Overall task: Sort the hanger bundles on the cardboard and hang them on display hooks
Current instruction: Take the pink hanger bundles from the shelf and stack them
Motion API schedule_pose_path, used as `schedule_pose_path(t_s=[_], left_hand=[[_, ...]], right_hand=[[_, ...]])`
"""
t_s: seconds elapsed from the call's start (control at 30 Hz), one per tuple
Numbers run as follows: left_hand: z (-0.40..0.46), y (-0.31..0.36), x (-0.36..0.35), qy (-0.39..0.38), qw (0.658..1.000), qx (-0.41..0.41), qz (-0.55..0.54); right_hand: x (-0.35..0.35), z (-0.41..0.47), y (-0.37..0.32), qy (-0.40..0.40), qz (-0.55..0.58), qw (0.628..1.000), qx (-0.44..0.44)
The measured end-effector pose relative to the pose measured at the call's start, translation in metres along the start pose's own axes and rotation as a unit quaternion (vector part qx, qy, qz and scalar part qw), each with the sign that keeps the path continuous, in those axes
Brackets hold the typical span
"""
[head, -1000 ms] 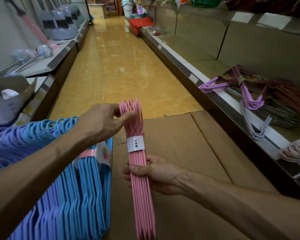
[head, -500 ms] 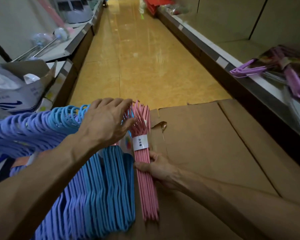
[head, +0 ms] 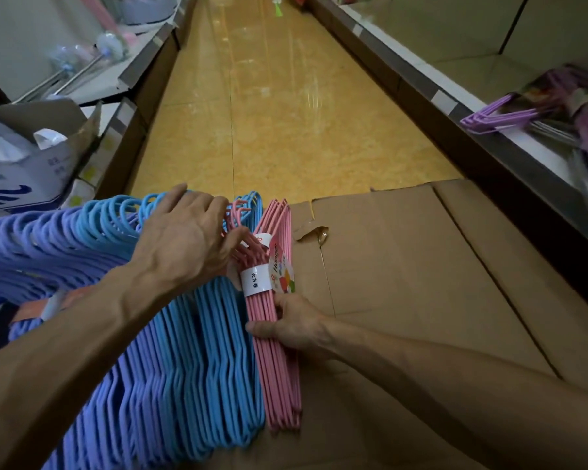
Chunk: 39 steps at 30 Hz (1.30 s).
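Note:
A pink hanger bundle (head: 279, 361) with a white paper band lies on the brown cardboard (head: 421, 283), pressed against the right side of a row of blue hanger bundles (head: 204, 368). Purple-blue bundles (head: 31, 252) fill the row's left part. My right hand (head: 292, 325) grips the pink bundle at its middle, just below the band. My left hand (head: 190, 239) rests on the hook ends, its fingertips touching the pink hooks and the blue ones beside them.
A shelf on the right carries purple hangers (head: 510, 113) and other bundles. The yellow tiled aisle (head: 279, 113) runs ahead. On the left shelf stand an open cardboard box with a white bag (head: 31, 164) and long-handled items.
The pink bundle was held up over the cardboard a second ago; it has come down and to the left against the blue row. Both hands moved with it, and the view tilted down.

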<state>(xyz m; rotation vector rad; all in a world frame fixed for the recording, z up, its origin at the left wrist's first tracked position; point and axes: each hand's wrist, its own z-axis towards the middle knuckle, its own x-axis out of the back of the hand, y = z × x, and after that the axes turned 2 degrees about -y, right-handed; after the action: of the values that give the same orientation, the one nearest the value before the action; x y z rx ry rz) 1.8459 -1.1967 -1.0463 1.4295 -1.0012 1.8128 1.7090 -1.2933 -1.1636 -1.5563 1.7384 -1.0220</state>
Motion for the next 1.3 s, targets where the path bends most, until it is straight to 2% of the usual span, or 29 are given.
schedule_pose_path(t_s=[0.23,0.57,0.77,1.03,1.17,1.3], left_hand=[[0.005,0.014,0.017,0.021,0.998,-0.001,-0.060],[0.017,0.055,0.048,0.017,0.984,-0.055,-0.168],[0.037,0.100,0.057,0.034,0.957,-0.078,-0.278],[0.059,0.183,0.079,0.031,0.904,-0.080,-0.419],[0.065,0.226,0.082,0.010,0.887,-0.087,-0.454],[0.072,0.269,0.084,-0.016,0.869,-0.097,-0.485]], right_hand=[[0.008,-0.019,-0.004,-0.016,-0.066,0.998,0.012],[0.047,-0.076,-0.012,0.056,-0.190,0.979,0.049],[0.083,-0.129,0.001,0.140,-0.268,0.951,0.061],[0.162,-0.210,0.029,0.274,-0.246,0.927,0.075],[0.209,-0.263,0.044,0.404,-0.262,0.870,0.107],[0.263,-0.319,0.058,0.522,-0.242,0.813,0.094]])
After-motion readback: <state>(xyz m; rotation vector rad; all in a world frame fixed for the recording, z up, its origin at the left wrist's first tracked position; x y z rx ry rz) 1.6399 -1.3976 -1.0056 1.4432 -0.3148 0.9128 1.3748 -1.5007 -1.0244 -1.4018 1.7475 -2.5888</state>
